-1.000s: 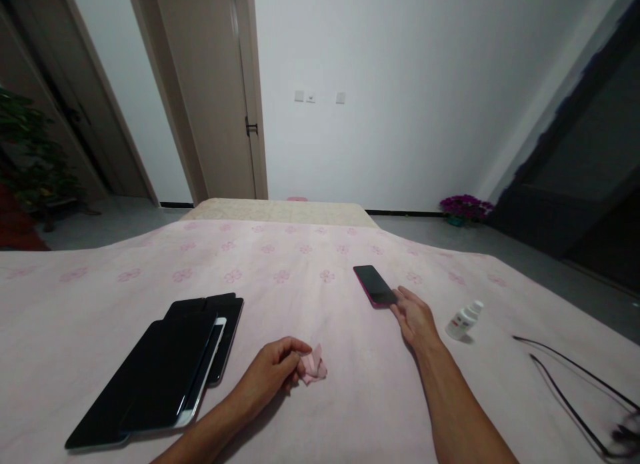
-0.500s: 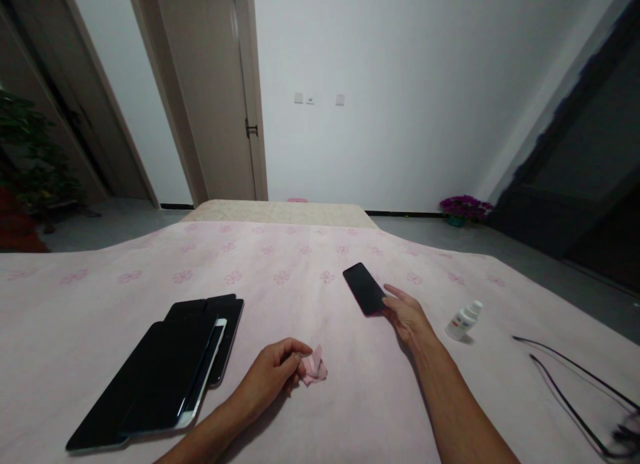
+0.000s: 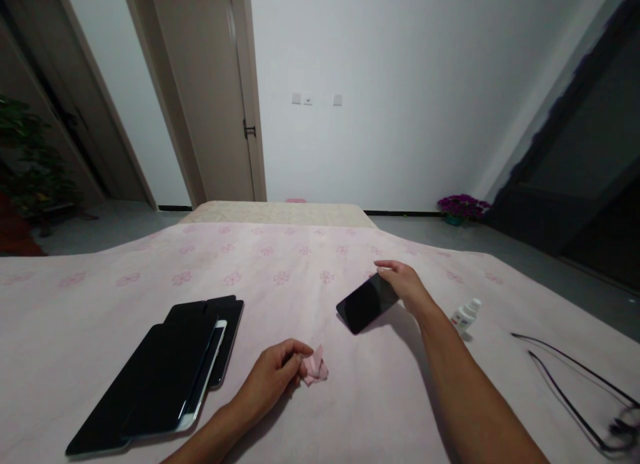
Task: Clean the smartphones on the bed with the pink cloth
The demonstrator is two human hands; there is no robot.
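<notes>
My right hand (image 3: pixel 404 285) grips the upper right end of a black phone (image 3: pixel 364 307), which is tilted with its lower left end at the pink flowered cloth (image 3: pixel 280 251). Near the middle, my left hand (image 3: pixel 280 369) has its fingers closed on the edge of a small crumpled pink cloth (image 3: pixel 316 367). Left of that hand lies a pile of dark tablets (image 3: pixel 160 371), with a white-edged phone (image 3: pixel 205 377) on its right side. A small white bottle (image 3: pixel 466 315) stands beyond my right forearm, which partly hides it.
Thin dark-framed glasses (image 3: pixel 575 397) lie at the right front of the table. Beyond the table's far edge are a door (image 3: pixel 210 97), a white wall and purple flowers (image 3: pixel 463 207); a leafy plant (image 3: pixel 30 157) is at far left.
My right hand has moved up and turned the phone, so that it now slants from lower left to upper right. The left hand and pink cloth stay almost in place.
</notes>
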